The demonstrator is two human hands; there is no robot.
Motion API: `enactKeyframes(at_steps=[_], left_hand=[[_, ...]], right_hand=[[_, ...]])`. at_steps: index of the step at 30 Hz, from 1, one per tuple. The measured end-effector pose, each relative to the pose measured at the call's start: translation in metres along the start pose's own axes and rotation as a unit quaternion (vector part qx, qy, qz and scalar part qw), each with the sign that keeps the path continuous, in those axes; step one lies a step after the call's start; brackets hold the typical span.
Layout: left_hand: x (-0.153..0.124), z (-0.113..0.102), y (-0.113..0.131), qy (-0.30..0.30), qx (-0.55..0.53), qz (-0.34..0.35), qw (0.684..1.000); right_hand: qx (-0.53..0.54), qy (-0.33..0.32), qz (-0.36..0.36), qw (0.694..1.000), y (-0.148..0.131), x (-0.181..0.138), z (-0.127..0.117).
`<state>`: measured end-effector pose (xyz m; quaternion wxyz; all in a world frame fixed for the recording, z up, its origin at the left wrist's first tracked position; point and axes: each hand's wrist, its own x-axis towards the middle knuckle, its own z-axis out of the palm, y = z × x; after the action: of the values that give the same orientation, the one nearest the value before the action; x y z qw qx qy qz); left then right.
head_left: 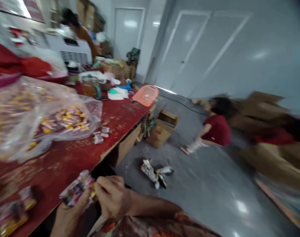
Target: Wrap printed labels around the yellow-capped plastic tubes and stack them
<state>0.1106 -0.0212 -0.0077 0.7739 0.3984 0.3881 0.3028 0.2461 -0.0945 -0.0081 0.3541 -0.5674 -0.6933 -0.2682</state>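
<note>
Both my hands hold a small candy packet [77, 190] at the near edge of the red table [120, 115]. My left hand [70, 215] cups it from below with fingers curled around it. My right hand [112, 196] is closed in a pinch on the packet's right end. A big clear plastic bag of pink and yellow candies [41, 121] lies on the table to the left. Two loose small packets [101, 134] lie beside the bag. More packets [13, 214] sit at the bottom left, blurred.
A person in a red top [215, 128] sits on the grey floor to the right. Another person [75, 28] stands at the far end. Cardboard boxes [162, 130] stand by the table. Crumpled wrappers [156, 172] lie on the floor. An orange tray [146, 94] rests on the table's far corner.
</note>
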Motion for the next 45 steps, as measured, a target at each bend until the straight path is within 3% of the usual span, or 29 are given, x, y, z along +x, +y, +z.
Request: enactKeyframes(at_steps=[1,3,6,10,16,24,29,32,37,39,43,45], left_hand=[[0.0,0.008,0.005,0.016,-0.01,-0.037,0.999],[-0.005,0.021,0.018,0.061,-0.064,-0.039,0.995],[-0.018,0.028,0.036,0.047,-0.106,-0.025,0.993],[-0.023,0.019,0.044,0.023,-0.167,0.006,0.986],[-0.011,0.004,0.04,-0.009,-0.214,0.016,0.977],[0.0,-0.006,0.036,0.005,-0.223,0.037,0.974],[0.002,-0.013,0.035,0.016,-0.215,0.034,0.976],[0.002,-0.017,0.036,0.028,-0.211,0.026,0.977],[-0.003,-0.029,0.036,0.074,-0.21,0.055,0.973],[-0.005,-0.039,0.036,0.1,-0.206,0.073,0.971],[-0.014,-0.067,0.039,0.148,-0.222,0.085,0.96],[-0.021,-0.082,0.042,0.164,-0.238,0.075,0.954]], right_hand=[[-0.002,0.005,0.004,1.0,-0.001,0.001,-0.002],[-0.004,0.009,0.0,1.0,-0.003,0.005,-0.006],[0.022,0.038,-0.016,0.999,-0.009,0.016,-0.01],[0.112,0.078,0.051,0.989,-0.015,0.029,-0.006],[0.21,0.085,0.115,0.967,-0.013,0.033,0.01],[0.244,0.067,0.14,0.957,-0.011,0.03,0.034],[0.289,0.038,0.148,0.945,-0.01,0.038,0.033],[0.341,-0.005,0.202,0.918,-0.011,0.046,0.031],[0.35,-0.145,0.289,0.879,-0.019,0.061,0.043],[0.385,-0.197,0.322,0.842,-0.025,0.068,0.053],[0.517,-0.24,0.384,0.726,-0.039,0.091,0.083],[0.546,-0.222,0.389,0.708,-0.046,0.112,0.112]])
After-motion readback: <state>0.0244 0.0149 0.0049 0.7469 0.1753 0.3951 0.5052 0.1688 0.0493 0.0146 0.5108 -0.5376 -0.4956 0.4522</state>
